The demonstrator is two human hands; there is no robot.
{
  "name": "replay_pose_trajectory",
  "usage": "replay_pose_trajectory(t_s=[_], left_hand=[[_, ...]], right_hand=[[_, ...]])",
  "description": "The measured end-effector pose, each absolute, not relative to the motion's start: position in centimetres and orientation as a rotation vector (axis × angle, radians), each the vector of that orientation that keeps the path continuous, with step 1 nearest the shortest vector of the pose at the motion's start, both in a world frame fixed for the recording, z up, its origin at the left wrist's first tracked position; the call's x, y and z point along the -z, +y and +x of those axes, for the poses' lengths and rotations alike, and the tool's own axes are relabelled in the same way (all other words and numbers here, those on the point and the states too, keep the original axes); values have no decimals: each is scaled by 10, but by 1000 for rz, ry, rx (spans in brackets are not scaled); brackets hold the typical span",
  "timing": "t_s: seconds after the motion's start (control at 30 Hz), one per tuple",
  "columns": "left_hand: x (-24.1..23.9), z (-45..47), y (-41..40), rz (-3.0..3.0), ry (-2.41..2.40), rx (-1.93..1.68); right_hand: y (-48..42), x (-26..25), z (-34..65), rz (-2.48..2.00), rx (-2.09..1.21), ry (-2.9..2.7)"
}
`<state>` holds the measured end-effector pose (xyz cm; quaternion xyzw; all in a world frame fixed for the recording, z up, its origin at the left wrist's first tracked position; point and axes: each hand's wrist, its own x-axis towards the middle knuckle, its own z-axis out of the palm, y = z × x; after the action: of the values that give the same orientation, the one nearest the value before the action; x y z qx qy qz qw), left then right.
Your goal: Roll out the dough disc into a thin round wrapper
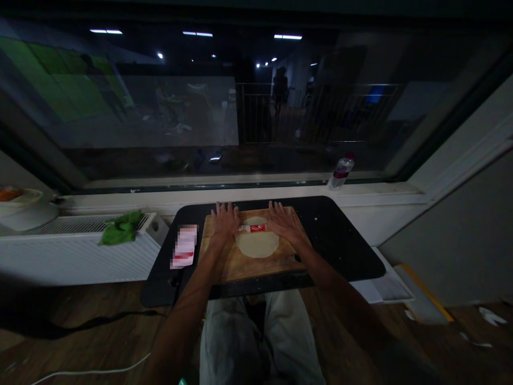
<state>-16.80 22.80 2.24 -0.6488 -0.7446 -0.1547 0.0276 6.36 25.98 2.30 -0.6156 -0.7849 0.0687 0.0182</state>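
Lying across flattened dough point(257, 247), a labelled roller point(257, 228)

Grey trousers point(232, 337) are showing closest, with a white cable point(100, 371) running over the wooden floor point(124, 326) to the left. Two forearms point(198, 289) are reaching over the near edge of a black bench point(348, 240), which is carrying a wooden board point(230, 271). On the board the dough is lying in a thin, pale round, and the roller, bearing a red and white label, is crossing its far half. The left hand point(225, 221) is resting palm down at the roller's left end, its fingers spreading and pointing away. The right hand point(281, 220) is lying flat at the other end, fingers also fanning out; both ends of the roller are hiding beneath the hands.

Left of the board, a pink item point(185, 248), partly pixelated, is lying on the bench. Farther left, a green cloth point(121, 227) is draping over a white radiator point(80, 262). On the windowsill point(240, 196), toward the right, a red-capped bottle point(340, 172) is standing. Beyond, a dark window point(180, 160) is showing ceiling lights point(287, 37), a railing point(320, 84) and a dim figure point(279, 88).
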Motion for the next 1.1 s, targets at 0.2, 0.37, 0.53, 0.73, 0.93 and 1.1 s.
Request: replay_pose_trajectory(t_s=[0.2,0.37,0.53,0.73,0.93,1.1], left_hand=[[-19,-161,210,-2013,-2289,509],[-20,-165,210,-2014,-2293,580],[-22,-172,228,-2056,-2343,590],[-24,-170,233,-2069,-2415,457],[-19,-154,202,-2074,-2363,463],[-15,-149,167,-2118,-2256,505]], right_hand=[[209,-7,68,-1936,6,-2298],[242,-20,66,-1916,-90,-2374],[294,-37,54,-1880,-321,-2461],[295,-41,48,-1878,-261,-2477],[253,-31,62,-1873,-171,-2418],[209,-24,63,-1890,-116,-2322]])
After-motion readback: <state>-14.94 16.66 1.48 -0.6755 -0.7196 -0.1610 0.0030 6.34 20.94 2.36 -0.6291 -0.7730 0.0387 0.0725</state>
